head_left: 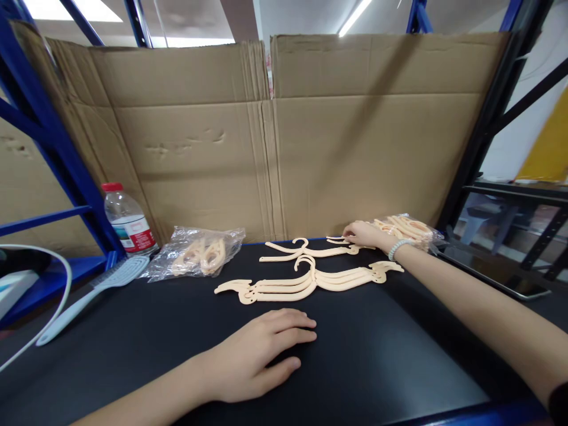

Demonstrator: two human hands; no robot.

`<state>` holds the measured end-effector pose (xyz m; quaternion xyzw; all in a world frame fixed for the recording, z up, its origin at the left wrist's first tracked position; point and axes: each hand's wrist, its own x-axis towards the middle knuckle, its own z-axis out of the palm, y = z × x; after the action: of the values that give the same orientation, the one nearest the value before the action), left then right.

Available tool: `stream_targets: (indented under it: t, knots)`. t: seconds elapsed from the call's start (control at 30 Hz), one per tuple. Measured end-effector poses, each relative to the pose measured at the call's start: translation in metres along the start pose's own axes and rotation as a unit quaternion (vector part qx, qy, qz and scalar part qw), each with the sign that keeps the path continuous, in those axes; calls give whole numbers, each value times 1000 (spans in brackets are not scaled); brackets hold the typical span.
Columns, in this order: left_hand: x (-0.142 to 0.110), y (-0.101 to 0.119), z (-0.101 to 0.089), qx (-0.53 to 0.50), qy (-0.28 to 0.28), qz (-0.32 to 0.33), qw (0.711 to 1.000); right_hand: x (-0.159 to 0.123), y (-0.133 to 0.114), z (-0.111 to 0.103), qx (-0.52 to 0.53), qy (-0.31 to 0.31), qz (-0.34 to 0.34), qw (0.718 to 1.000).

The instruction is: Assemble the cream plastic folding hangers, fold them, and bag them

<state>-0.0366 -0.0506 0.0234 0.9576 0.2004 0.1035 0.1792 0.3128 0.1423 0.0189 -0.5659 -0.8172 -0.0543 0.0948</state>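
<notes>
Several cream-coloured plastic folding hangers lie on the dark tabletop. Nearest me is a stack of hangers (pixel 284 290), arms aligned and hooks pointing away. Behind it is another hanger (pixel 326 252), its left side split into two prongs. My right hand (pixel 366 234), with a bead bracelet at the wrist, reaches to this hanger's right end. Its fingers are bent down around a slim cream piece there; the fingertips are partly hidden. My left hand (pixel 264 350) rests palm down in front of the stack, fingers loosely apart and holding nothing.
Clear plastic bags of cream parts lie at the left (pixel 199 255) and at the right (pixel 410 228). A hairbrush (pixel 110 281), a red-capped bottle (pixel 129 222) and a white cable (pixel 66 284) are on the left. A tablet-like device (pixel 492 272) lies right. Cardboard (pixel 190 154) walls the back.
</notes>
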Motion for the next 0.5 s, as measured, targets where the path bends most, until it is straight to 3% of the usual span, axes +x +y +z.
stream_targets:
  t: [0.27,0.5]
  knots:
    - [1,-2,0,-20,10,10,1000,6,5,10,12,5,-49,999]
    - [1,-5,3,-31,27,18,999,8,-5,4,56,76,-79,992]
